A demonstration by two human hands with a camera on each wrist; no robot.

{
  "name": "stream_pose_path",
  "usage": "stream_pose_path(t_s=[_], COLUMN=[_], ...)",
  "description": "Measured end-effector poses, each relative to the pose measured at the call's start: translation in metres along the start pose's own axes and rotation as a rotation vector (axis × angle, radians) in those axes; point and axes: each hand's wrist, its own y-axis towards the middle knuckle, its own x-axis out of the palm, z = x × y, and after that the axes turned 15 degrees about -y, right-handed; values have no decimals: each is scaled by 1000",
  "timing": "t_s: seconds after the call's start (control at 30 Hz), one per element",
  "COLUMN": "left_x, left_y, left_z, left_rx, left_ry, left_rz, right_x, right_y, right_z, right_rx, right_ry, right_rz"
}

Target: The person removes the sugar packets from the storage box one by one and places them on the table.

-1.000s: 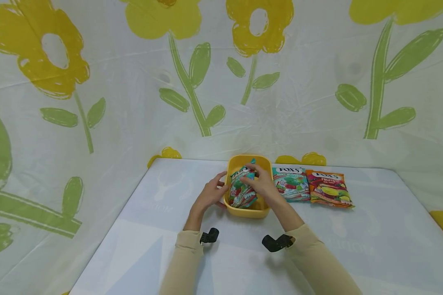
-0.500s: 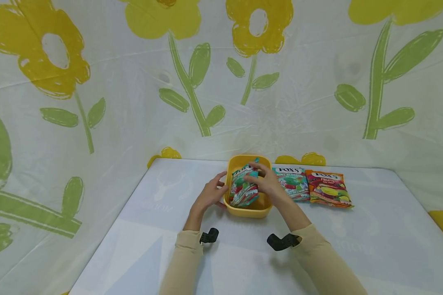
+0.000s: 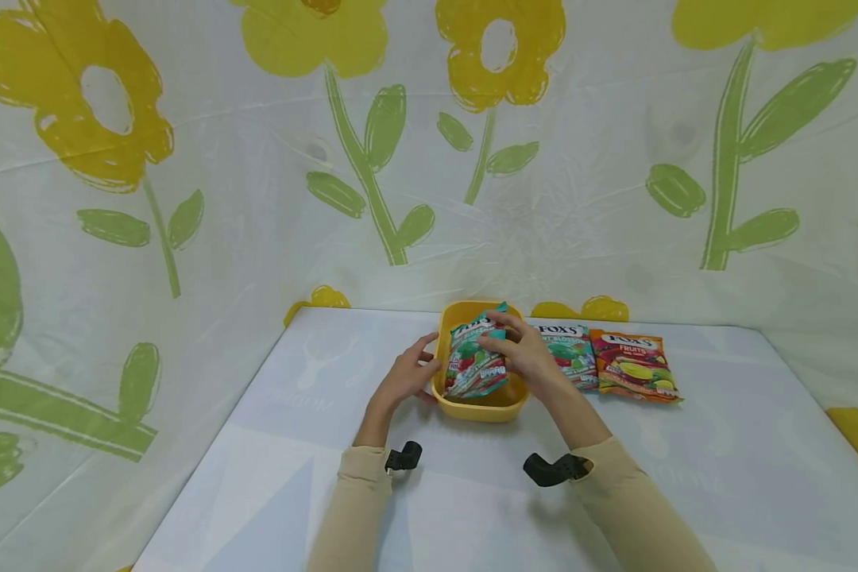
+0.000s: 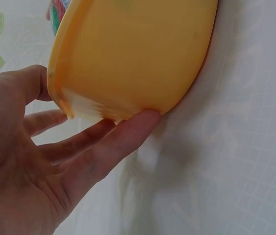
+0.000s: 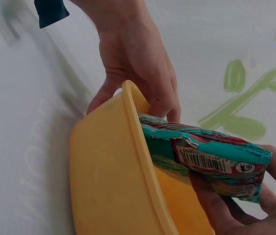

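A yellow plastic basin (image 3: 481, 413) stands near the back edge of the table. My left hand (image 3: 399, 380) grips its left side; in the left wrist view the fingers lie along the outside of the basin (image 4: 138, 54) and the thumb is at the rim. My right hand (image 3: 531, 357) holds a teal bag of Fox's candy (image 3: 472, 364) by its upper right part. The bag lies tilted, partly inside the basin. In the right wrist view the bag (image 5: 201, 152) rises past the rim, its barcode seam showing, pinched between thumb and fingers.
A teal Fox's mint candy bag (image 3: 570, 353) lies just right of the basin, partly behind my right hand. Beside it is an orange Fox's fruits bag (image 3: 636, 369). A flower-print curtain (image 3: 579, 238) hangs behind the white table (image 3: 272, 445).
My right hand has moved slightly right and tilted the candy bag, whose top edge has shifted right and up. The left hand and the basin have stayed in place.
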Motion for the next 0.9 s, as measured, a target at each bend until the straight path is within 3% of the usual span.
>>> stream_pose_path(t_s=[0.57,0.9], left_x=[0,1], left_y=[1,1], left_z=[-3,-2], left_rx=[0,4], left_ry=[2,4], left_rz=[0,-2], right_x=[-11,-21], right_y=[-9,-17], right_z=[1,2], right_rx=[-1,-46], right_ry=[-8,28], right_rz=[30,21])
